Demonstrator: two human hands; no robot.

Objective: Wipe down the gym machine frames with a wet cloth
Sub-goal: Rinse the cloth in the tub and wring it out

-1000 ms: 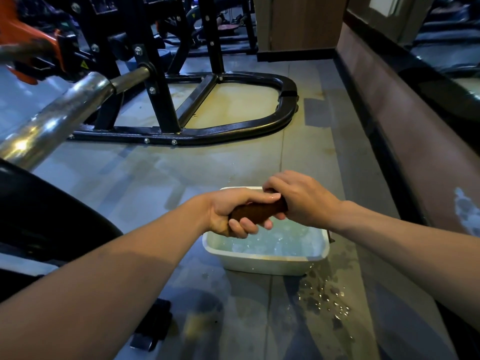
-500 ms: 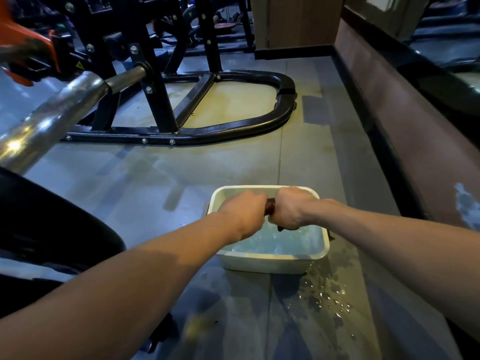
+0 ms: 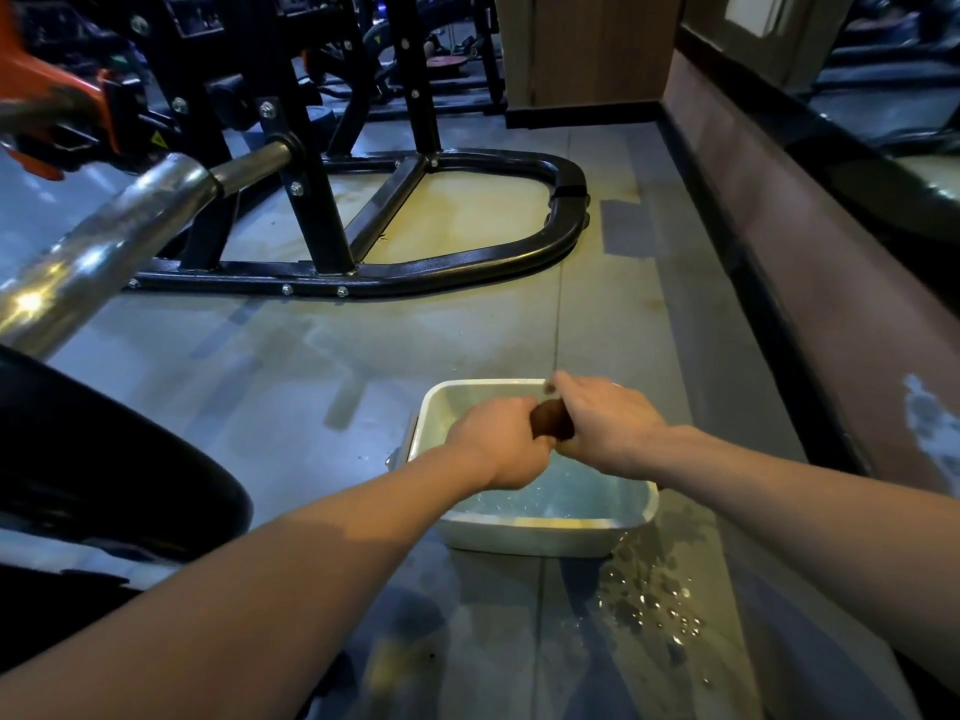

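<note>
Over the white rectangular plastic basin [image 3: 530, 535] of water, the left hand [image 3: 501, 443] and right hand [image 3: 605, 428] both clench the rolled brown cloth [image 3: 550, 420], near the black tubular steel machine frame [image 3: 457, 265].

White basin [image 3: 530, 532] of water on grey floor [image 3: 363, 356], droplets [image 3: 649, 600] beside it

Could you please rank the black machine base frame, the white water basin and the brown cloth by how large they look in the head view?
1. black machine base frame
2. white water basin, although nearer the camera
3. brown cloth, mostly hidden by the hands
</note>
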